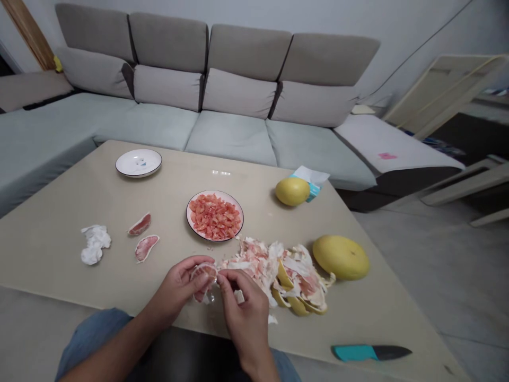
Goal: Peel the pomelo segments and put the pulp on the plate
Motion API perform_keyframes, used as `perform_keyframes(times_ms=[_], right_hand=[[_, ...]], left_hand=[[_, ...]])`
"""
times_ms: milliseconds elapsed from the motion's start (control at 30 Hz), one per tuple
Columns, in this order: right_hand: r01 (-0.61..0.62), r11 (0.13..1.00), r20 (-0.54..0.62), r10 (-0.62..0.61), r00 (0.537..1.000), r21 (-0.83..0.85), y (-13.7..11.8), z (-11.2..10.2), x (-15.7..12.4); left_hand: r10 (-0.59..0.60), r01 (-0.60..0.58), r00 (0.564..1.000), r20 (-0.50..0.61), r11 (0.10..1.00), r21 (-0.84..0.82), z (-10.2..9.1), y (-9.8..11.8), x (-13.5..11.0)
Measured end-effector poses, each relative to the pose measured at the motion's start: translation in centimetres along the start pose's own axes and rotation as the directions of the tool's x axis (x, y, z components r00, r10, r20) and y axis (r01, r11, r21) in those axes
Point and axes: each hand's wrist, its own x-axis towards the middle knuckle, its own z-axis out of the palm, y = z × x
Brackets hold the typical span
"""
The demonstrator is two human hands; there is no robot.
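A pink pomelo segment (203,277) is gripped between the thumb and fingers of my left hand (181,286), above the table's near side. My right hand (246,307) pinches at the segment's right edge, thumb against forefinger; whether membrane lies between them is too small to tell. Just beyond both hands sits a dark-rimmed plate of peeled pomelo pulp (216,216). A heap of membranes and yellow rind (286,270) spreads to the right of my right hand. Left of my hands, two more pomelo segments (147,248) lie on the tabletop.
A whole pomelo (341,257) rests right of the peel heap, another yellow fruit (292,191) before a tissue pack (314,183). A knife (371,352) lies near the front edge. Crumpled tissue (95,244) and a white plate (139,163) are at left. Behind the table (167,185) stands a sofa (230,135).
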Motion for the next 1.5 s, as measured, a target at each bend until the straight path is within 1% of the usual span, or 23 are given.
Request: perform_keyframes(times_ms=[100,167,233,333,467,533,600,667,733,800,933,1000,1167,1300,1367,1433,1500], right_hand=[[0.033,0.999,0.003,-0.033,0.999,-0.009,-0.5,0.3,-0.3],[0.038,0.999,0.02,-0.038,0.999,0.004,-0.7,0.3,-0.3],[0.021,1.0,0.033,-0.02,0.999,-0.007,-0.5,0.2,-0.2],[-0.017,0.992,0.053,0.024,0.998,-0.121,0.6,-0.5,0.4],[-0.002,0.946,0.175,0.062,0.983,-0.324,2.7,-1.2,0.9],[-0.004,0.922,0.21,0.092,0.973,-0.386,3.1,-1.1,1.0],[-0.01,0.938,0.22,0.092,0.971,-0.345,2.9,-0.9,0.9],[0.007,0.98,0.203,0.034,0.979,-0.198,2.3,-0.5,0.9],[0.032,0.998,0.179,-0.021,0.984,-0.062,1.7,-0.3,0.8],[0.006,1.0,0.19,-0.005,0.982,-0.004,1.2,-0.2,0.8],[-0.162,0.986,0.28,0.144,0.949,0.044,0.7,-0.2,0.8],[-0.206,0.977,0.292,0.183,0.939,0.052,0.6,-0.1,0.8],[-0.198,0.978,0.305,0.168,0.938,0.069,0.4,0.6,0.5],[-0.208,0.977,0.321,0.179,0.93,0.057,0.5,0.8,0.4],[-0.218,0.974,0.306,0.189,0.933,0.063,0.5,0.6,0.5],[-0.234,0.97,0.282,0.206,0.937,0.069,0.5,0.3,0.6],[-0.25,0.966,0.319,0.217,0.923,0.068,0.4,-0.1,0.7]], left_hand=[[-0.046,0.038,0.998,-0.038,0.985,-0.17,-0.4,0.3,0.3],[-0.055,0.035,0.996,-0.067,0.963,-0.266,-0.7,0.7,0.5],[-0.059,0.028,0.995,-0.084,0.944,-0.328,-0.9,1.1,0.7],[-0.088,0.053,0.994,-0.072,0.922,-0.384,-1.0,1.4,0.8],[-0.105,0.074,0.993,-0.053,0.908,-0.412,-0.9,1.3,0.7],[-0.098,0.07,0.994,-0.049,0.914,-0.4,-0.9,1.2,0.6],[-0.094,0.068,0.994,-0.051,0.925,-0.375,-0.8,1.1,0.5],[-0.088,0.068,0.995,-0.045,0.936,-0.345,-0.7,0.9,0.5],[-0.07,0.057,0.997,-0.03,0.946,-0.319,-0.6,0.8,0.5],[-0.05,0.041,0.999,-0.021,0.952,-0.303,-0.5,0.8,0.6],[-0.028,0.012,0.998,-0.05,0.953,-0.302,-0.4,1.0,0.7],[-0.03,0.003,0.996,-0.081,0.949,-0.315,-0.3,1.0,0.7],[-0.048,-0.003,0.989,-0.139,0.939,-0.344,-0.2,0.7,0.7],[-0.025,-0.018,0.991,-0.128,0.945,-0.327,-0.3,0.5,0.7],[-0.013,-0.013,0.996,-0.089,0.959,-0.284,-0.3,0.6,0.6],[-0.005,-0.011,0.997,-0.075,0.978,-0.21,-0.3,0.8,0.4],[-0.001,-0.009,0.996,-0.084,0.993,-0.121,-0.3,0.8,0.3]])
